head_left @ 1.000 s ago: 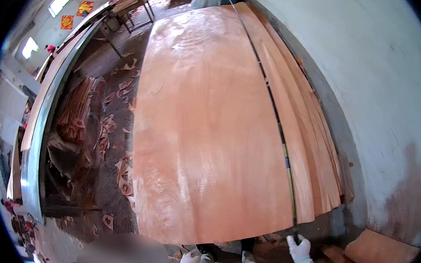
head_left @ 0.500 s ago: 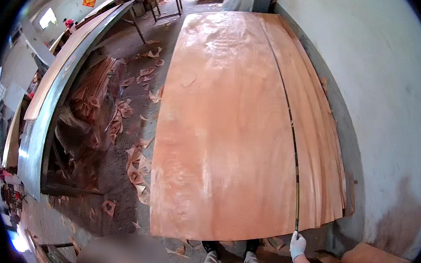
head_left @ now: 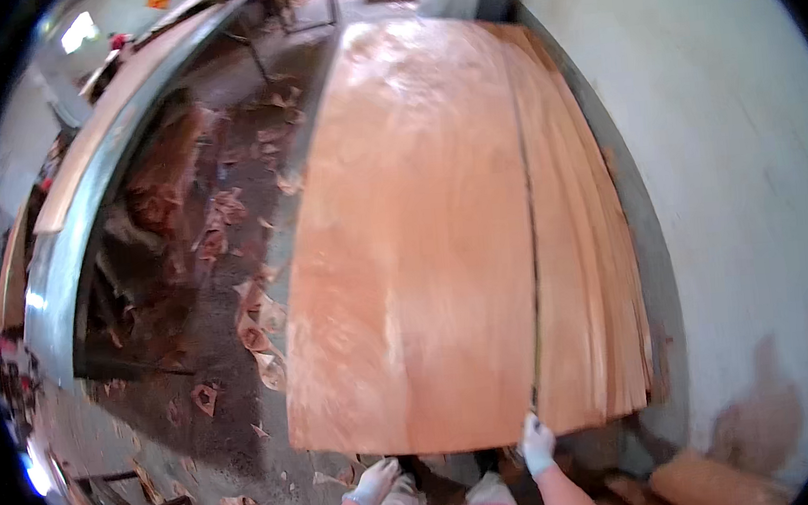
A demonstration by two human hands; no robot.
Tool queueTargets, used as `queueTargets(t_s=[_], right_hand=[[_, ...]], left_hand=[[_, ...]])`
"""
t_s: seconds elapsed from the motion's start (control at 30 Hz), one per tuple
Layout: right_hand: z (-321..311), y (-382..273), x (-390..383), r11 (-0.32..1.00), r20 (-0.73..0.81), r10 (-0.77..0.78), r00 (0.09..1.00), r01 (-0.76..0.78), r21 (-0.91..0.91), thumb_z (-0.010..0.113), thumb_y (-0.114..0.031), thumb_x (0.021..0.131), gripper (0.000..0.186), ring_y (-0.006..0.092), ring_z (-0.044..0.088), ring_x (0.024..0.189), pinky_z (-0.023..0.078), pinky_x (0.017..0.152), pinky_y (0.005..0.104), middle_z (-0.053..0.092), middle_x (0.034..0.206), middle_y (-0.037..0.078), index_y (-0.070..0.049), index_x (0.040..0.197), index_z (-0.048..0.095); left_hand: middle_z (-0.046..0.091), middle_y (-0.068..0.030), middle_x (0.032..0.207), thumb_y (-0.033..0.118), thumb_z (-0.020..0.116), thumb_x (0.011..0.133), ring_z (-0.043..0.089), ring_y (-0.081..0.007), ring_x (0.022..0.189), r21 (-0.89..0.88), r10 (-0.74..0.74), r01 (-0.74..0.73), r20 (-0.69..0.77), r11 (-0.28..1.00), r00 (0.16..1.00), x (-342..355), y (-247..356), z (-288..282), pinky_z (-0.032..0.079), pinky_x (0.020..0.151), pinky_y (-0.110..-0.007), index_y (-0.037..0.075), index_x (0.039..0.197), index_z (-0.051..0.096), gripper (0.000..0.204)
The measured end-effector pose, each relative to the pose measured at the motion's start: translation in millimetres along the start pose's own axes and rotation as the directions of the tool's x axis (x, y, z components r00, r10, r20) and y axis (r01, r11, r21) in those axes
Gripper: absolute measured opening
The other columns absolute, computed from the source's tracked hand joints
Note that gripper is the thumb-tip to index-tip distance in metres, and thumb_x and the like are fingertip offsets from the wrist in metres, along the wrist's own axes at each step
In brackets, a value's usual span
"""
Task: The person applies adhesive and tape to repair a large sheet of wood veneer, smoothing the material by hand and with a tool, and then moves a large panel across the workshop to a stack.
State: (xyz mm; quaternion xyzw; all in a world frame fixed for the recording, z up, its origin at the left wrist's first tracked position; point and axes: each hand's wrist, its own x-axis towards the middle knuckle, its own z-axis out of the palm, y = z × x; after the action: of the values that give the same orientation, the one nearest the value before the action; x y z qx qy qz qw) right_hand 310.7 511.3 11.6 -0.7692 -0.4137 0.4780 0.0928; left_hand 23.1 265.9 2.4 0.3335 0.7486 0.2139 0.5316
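Note:
A long, thin dark pole (head_left: 532, 242) with a greenish lower part lies lengthwise over a wide stack of wood veneer sheets (head_left: 421, 232). My right hand (head_left: 537, 446), in a white glove, is closed around the pole's near end at the front edge of the stack. My left hand (head_left: 375, 484), gloved in white too, is below the front edge left of my knees, close to the top sheet's rim; its fingers are blurred, and I see nothing held in it. Layered sheet edges show along the stack's right side.
A pale wall (head_left: 680, 136) runs along the right. To the left stands a long metal-edged table (head_left: 100, 191) with veneer on it. Curled veneer scraps (head_left: 259, 335) litter the floor between. Wood pieces (head_left: 716, 479) lie at the lower right.
My right hand and the pole's near end have shifted left and slightly forward. My left hand has come up and rightward, closer to the stack's front edge. The view has moved a little.

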Motion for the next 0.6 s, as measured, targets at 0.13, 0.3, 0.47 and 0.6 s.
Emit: queueTargets(t_s=[0.13,0.3,0.47,0.6], right_hand=[[60,-16,-33,0.901,0.322,-0.386,0.864,0.429,-0.07,0.048,-0.051,0.096,0.059,0.0381,0.067,0.072,0.049,0.068,0.0452,0.066,0.071,0.024,0.001,0.076,0.067],[12,-4,0,0.89,0.382,-0.402,0.832,0.454,-0.052,0.051,-0.045,0.095,0.043,0.0434,0.065,0.081,0.051,0.07,0.0456,0.065,0.084,0.026,-0.006,0.099,0.071],[-101,108,129,0.999,-0.169,-0.045,0.985,0.043,-0.017,0.051,-0.042,0.094,0.045,0.0448,0.065,0.071,0.051,0.066,0.0491,0.065,0.079,0.027,0.0,0.09,0.069],[-204,197,222,0.982,-0.426,0.187,0.885,-0.162,0.094,0.052,-0.029,0.095,0.039,0.038,0.063,0.105,0.05,0.09,0.0429,0.066,0.113,0.023,-0.004,0.122,0.063]], left_hand=[[0.057,-0.0125,0.13,0.029,0.045,0.103,0.055,-0.0268,0.12,-0.656,0.063,0.128,0.258,0.744,0.964,52,-1,79,0.046,0.101,-0.037,0.001,0.139,0.043,0.045],[0.063,-0.0068,0.074,0.036,0.055,0.099,0.065,-0.0203,0.07,-0.689,-0.334,0.471,0.336,0.551,0.881,64,95,99,0.053,0.064,-0.032,0.002,0.109,0.062,0.036],[0.05,-0.0035,0.062,0.032,0.058,0.098,0.056,-0.0183,0.057,-0.623,-0.486,0.46,0.144,0.632,0.862,73,135,130,0.048,0.053,-0.031,0.004,0.088,0.056,0.029],[0.051,-0.0014,0.069,0.026,0.056,0.098,0.055,-0.016,0.059,-0.646,-0.453,0.443,0.165,0.622,0.876,90,118,159,0.048,0.055,-0.03,0.002,0.101,0.06,0.024]])
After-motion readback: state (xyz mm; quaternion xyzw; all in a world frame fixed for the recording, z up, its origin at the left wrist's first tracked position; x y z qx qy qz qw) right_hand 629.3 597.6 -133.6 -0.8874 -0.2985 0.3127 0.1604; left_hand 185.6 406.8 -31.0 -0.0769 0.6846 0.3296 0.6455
